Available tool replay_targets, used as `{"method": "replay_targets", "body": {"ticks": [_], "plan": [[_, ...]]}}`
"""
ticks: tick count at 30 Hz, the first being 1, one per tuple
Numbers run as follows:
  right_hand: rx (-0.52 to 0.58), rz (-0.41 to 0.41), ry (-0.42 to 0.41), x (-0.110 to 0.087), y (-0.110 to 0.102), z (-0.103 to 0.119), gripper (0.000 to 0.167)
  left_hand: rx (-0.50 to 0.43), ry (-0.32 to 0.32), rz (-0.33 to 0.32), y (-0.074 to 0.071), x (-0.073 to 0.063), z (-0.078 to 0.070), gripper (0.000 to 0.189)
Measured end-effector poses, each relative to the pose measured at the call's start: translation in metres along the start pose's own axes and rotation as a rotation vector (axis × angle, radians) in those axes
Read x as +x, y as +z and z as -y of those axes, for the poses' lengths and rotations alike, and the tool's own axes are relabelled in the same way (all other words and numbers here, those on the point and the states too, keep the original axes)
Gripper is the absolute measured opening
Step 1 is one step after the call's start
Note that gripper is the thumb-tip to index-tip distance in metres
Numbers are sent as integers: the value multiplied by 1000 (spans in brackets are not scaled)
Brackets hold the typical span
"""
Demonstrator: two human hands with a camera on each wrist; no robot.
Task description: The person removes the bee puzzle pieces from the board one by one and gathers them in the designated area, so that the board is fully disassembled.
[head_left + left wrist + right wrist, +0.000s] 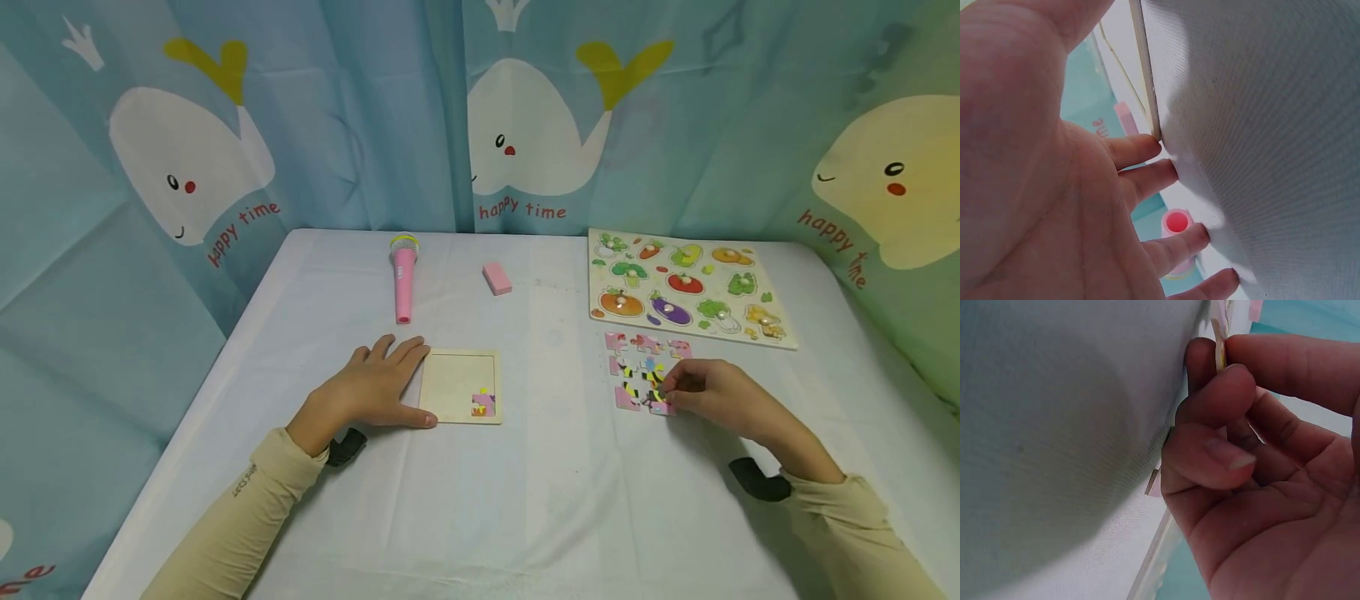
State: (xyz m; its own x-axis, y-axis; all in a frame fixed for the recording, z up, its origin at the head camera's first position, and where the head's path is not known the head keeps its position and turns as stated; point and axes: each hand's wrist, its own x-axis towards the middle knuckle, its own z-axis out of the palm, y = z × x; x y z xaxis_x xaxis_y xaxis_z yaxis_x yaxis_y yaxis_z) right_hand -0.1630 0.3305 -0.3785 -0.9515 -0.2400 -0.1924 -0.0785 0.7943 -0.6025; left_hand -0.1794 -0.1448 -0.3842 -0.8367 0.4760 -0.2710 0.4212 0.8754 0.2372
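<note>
My left hand (375, 383) rests on the table with its fingers spread. Its thumb and index fingertip touch the left side of a square wooden puzzle tray (450, 379), whose edge (1147, 75) also shows in the left wrist view. One pink and yellow jigsaw piece (483, 406) lies in the tray's lower right corner. Over on the right, my right hand (723, 400) pinches a thin jigsaw piece (1221, 355) between thumb and finger, with the other fingers curled. Beneath and beside it lie several loose pink jigsaw pieces (627, 398), partly hidden by the fingers.
A vegetable peg puzzle board (705, 258) lies at the back right, just behind the loose pieces. Farther back on the white table (540, 500) are a pink toy microphone (404, 283) and a pink block (497, 278). A whale-printed curtain (360, 125) hangs behind.
</note>
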Motion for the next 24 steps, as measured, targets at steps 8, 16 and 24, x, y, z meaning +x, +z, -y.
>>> {"method": "replay_targets", "body": {"ticks": [8,16,24], "plan": [[-74,-43,-68,3,5,6,9,1,-3,5,0,0,0,110],[-95,-46,-102,9,5,16,11,5,-7,8,0,1,0,110],[-32,-33,-170,16,16,36,6,7,-6,9,0,1,0,110]]}}
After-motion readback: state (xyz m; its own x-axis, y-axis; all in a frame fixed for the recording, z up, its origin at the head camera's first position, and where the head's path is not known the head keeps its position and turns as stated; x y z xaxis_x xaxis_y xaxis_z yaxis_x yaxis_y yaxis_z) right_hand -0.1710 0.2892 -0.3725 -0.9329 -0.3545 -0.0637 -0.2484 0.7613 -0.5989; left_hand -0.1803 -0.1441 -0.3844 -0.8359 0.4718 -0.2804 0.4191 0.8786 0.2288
